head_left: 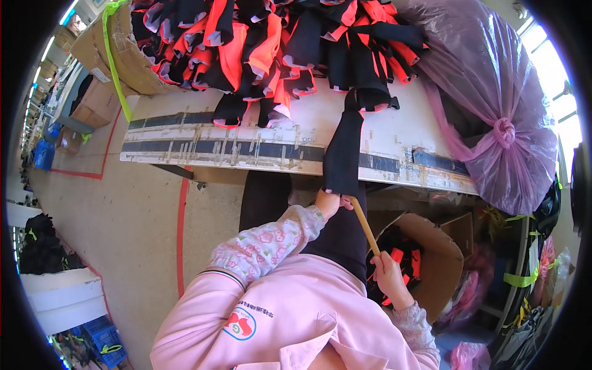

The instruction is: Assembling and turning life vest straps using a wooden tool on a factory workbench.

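1. One black band (342, 151) lies across the front edge of the table (185, 103), its lower end hanging down.
2. Left hand (330, 203) grasps this lower end.
3. Right hand (387, 270) is closed around the lower part of a yellow stick (364, 225).
4. Stick's upper tip meets the band's end; whether it is inside, I cannot tell.
5. Behind lies a black-and-orange pile (265, 52), beside a knotted purple bag (512, 154).
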Motion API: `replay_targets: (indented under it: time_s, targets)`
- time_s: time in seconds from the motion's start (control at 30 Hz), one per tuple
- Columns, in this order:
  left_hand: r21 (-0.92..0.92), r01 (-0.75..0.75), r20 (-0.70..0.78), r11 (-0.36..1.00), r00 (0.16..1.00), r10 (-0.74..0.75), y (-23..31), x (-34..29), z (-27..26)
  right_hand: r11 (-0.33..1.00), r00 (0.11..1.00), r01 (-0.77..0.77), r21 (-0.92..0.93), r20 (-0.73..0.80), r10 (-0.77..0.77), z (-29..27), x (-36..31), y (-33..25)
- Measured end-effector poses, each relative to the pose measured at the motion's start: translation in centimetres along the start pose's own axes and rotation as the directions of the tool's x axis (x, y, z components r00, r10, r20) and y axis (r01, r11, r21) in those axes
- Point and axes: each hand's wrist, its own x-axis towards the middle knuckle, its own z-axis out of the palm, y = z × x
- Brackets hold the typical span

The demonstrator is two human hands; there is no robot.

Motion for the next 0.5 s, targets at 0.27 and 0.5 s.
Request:
replay_targets:
  time_s: [0.27, 0.5]
  targets:
    - [0.264, 0.004, -0.077, 0.965, 0.997, 0.017, 0.2, -0.7, 0.9, 0.933, 0.989, -0.088, 0.348, 0.139, 0.041, 3.1, 10.3, -6.1]
    - [0.302, -0.218, -0.051, 0.928, 0.968, 0.244, -1.1, 0.1, 0.2, 0.278, 0.754, -0.560, 0.780, 0.619, -0.219, 3.8, 12.3, -4.1]
